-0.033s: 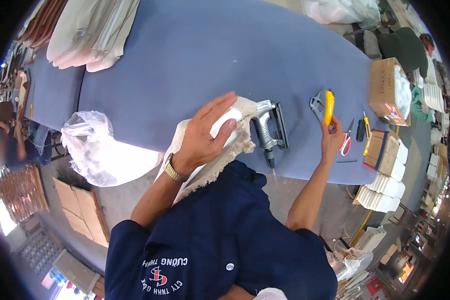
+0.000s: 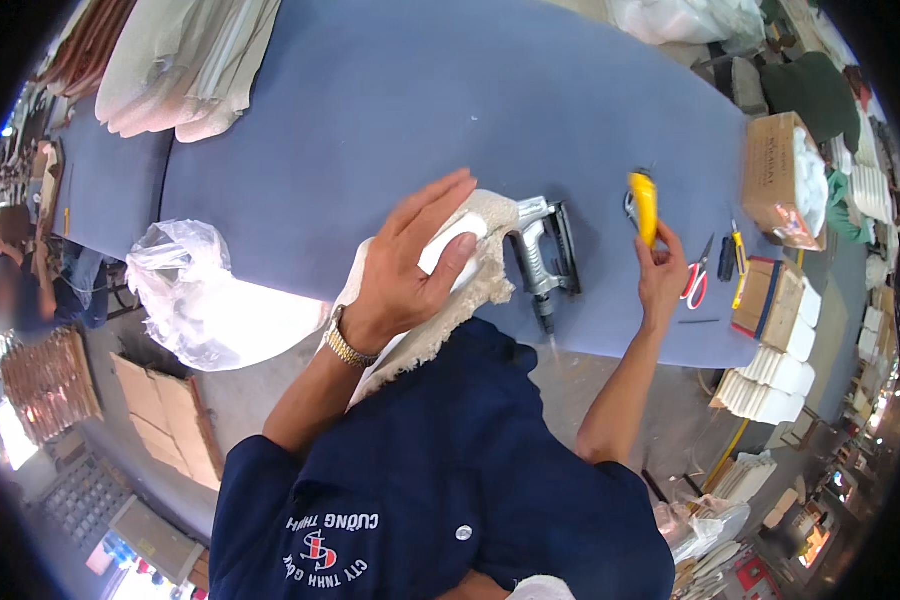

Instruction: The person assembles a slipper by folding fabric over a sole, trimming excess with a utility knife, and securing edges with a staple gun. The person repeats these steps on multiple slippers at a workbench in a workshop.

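My left hand (image 2: 415, 245), with a gold watch at the wrist, lies flat with fingers stretched across a cream, fuzzy-fabric piece (image 2: 495, 208) with white padding showing. That piece leans against my body at the table edge, partly hidden by the hand and forearm. Beside it a silver air stapler (image 2: 542, 255) lies on the table. My right hand (image 2: 662, 265) pinches the lower end of a yellow-handled tool (image 2: 644, 210), smeared by motion. A grey metal part shows at its left; its exact kind is unclear.
Red-handled scissors (image 2: 697, 285), a yellow slim tool (image 2: 739, 260) and a dark tool (image 2: 726, 258) lie right of my right hand. A cardboard box (image 2: 775, 180) holds white stuffing. Fabric pieces (image 2: 185, 70) are stacked far left; a plastic bag (image 2: 185, 285) hangs at the near edge.
The yellow-handled tool has tipped to the left at its upper end and risen slightly in my right hand. My left hand stays on the fabric piece.
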